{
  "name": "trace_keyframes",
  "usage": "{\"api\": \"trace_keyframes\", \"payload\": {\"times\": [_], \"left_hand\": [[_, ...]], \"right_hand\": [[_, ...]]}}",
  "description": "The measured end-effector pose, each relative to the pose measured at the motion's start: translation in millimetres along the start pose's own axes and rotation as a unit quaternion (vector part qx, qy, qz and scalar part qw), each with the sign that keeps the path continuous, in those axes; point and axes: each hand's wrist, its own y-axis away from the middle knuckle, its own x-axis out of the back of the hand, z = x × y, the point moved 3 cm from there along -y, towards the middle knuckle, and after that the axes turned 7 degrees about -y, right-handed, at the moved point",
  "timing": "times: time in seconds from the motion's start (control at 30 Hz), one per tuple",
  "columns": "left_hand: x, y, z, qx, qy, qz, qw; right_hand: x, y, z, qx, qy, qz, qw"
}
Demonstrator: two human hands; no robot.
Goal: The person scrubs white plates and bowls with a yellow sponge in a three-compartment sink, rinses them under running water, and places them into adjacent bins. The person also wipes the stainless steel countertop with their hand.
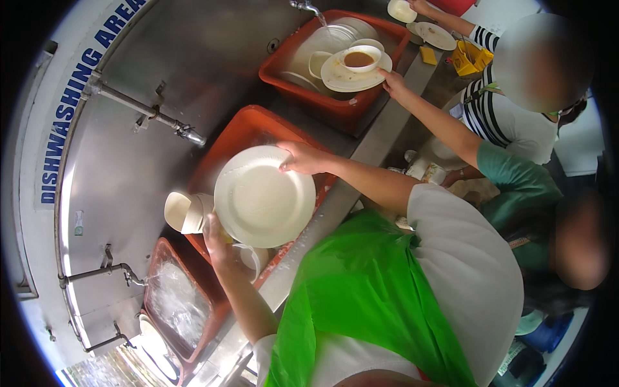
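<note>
My right hand point(307, 157) grips the upper rim of a round off-white plate point(265, 196), tilted so that its inner face is towards me. At the plate's lower left edge is my left hand point(216, 239), slightly blurred, with a yellow sponge point(226, 236) partly showing between it and the plate. Both hands are over an orange plastic basin point(242, 128). Stacked white bowls point(186, 213) are just beyond my left hand, at the basin's far side. Below the plate, a translucent cup or container point(249, 256) is partly hidden in the basin.
Water from a faucet point(307, 6) runs into another orange basin point(275, 80) full of dishes. There, a co-worker's hand point(394, 84) holds plates with a bowl of brown liquid point(359, 59). A third basin point(217, 309) holds water under a running tap point(133, 278). A steel counter edge point(333, 208) borders my apron.
</note>
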Motion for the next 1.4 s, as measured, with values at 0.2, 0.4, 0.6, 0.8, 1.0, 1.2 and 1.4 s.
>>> {"api": "trace_keyframes", "payload": {"times": [0.2, 0.4, 0.6, 0.8, 1.0, 1.2, 1.4], "left_hand": [[-80.6, 56.4, 5.4, -0.045, 0.348, -0.011, 0.936], [-42.8, 52.4, -8.5, -0.121, 0.264, 0.005, 0.957], [-59.0, 72.8, 36.7, -0.060, 0.371, -0.033, 0.926], [36.7, 93.7, -38.4, -0.008, 0.019, 0.168, 0.986], [103.4, 149.0, -16.5, 0.019, -0.111, 0.536, 0.837], [283.3, 222.9, -115.5, -0.133, -0.198, 0.469, 0.850], [187.0, 152.2, -28.6, -0.003, -0.059, 0.368, 0.928]], "right_hand": [[-95.8, -25.3, -7.6, 0.076, -0.009, -0.107, 0.991], [-85.5, -56.2, 11.3, 0.088, -0.364, -0.065, 0.925], [-121.0, -45.0, 54.9, 0.041, -0.049, -0.076, 0.995], [-97.4, -78.3, 85.8, 0.056, -0.018, 0.029, 0.998], [-98.6, -81.0, 97.1, -0.098, 0.030, -0.189, 0.977], [-69.1, -129.0, 146.4, -0.103, 0.223, -0.099, 0.964], [-81.3, -172.3, 235.1, -0.244, 0.382, -0.158, 0.877]]}}
